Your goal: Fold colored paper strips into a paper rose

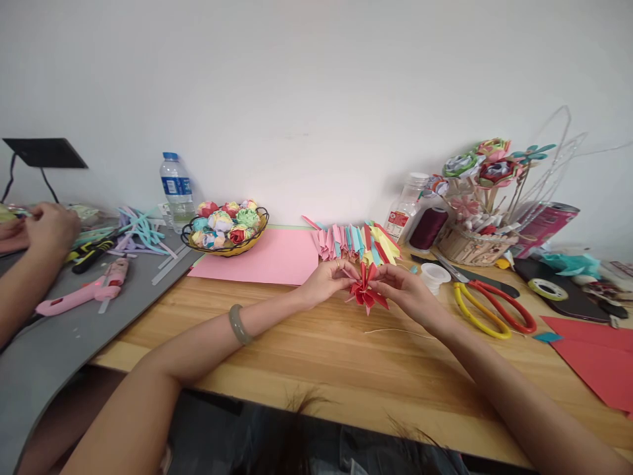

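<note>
Scissors [477,285] R of red ppr flwr [366,293]

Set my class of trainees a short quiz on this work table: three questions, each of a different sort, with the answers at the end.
1. Multiple choice. What do the left hand and right hand hold between them?
a) the scissors
b) a red paper flower
c) the water bottle

2. True or false. The bracelet is worn on the left arm.

3. Fill in the missing colour. The glue gun lying on the grey mat is ____.

Key: 1 b; 2 true; 3 pink.
</note>
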Demonstrator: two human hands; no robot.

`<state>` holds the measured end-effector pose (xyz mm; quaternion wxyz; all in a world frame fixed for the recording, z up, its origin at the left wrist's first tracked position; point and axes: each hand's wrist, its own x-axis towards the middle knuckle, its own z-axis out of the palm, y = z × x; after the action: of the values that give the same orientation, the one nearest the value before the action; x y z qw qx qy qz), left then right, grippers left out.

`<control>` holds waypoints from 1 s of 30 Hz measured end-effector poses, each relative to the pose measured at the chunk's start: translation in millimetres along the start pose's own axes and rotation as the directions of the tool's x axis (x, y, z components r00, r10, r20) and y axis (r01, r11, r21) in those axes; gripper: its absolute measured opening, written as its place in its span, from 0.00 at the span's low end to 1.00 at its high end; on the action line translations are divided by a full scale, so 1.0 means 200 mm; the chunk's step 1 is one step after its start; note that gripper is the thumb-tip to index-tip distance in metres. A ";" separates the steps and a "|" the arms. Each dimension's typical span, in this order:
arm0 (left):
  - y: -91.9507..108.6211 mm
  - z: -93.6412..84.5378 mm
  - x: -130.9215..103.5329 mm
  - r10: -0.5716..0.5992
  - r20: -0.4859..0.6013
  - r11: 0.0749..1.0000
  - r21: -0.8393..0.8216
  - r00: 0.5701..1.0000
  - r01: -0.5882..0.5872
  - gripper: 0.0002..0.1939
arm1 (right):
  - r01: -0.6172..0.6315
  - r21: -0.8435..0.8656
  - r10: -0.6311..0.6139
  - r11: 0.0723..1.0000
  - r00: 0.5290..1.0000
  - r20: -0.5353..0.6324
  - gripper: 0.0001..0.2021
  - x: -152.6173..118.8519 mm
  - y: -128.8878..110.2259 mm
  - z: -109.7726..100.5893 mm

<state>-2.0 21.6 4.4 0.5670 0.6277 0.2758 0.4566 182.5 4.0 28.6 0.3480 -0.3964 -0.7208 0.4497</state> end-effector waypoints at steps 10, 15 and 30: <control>0.03 0.03 -0.03 0.123 0.002 0.927 0.357 0.992 -0.115 0.03 | -0.058 0.073 0.059 0.996 0.998 -0.015 0.11 0.00 0.00 0.04; 0.04 0.04 -0.04 0.094 -0.045 0.929 0.363 0.995 -0.072 0.06 | -0.067 0.030 0.069 0.997 0.995 -0.070 0.09 -0.01 -0.01 0.05; 0.07 0.09 -0.08 0.371 -0.143 0.801 0.549 0.917 -0.239 0.05 | 0.365 -0.701 -0.613 0.612 0.780 -0.129 0.08 -0.07 -0.02 0.08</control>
<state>5.1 -2.8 15.0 0.2559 0.7329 0.3508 0.5238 173.8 -15.5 24.7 0.4265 -0.3484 -0.8345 -0.0192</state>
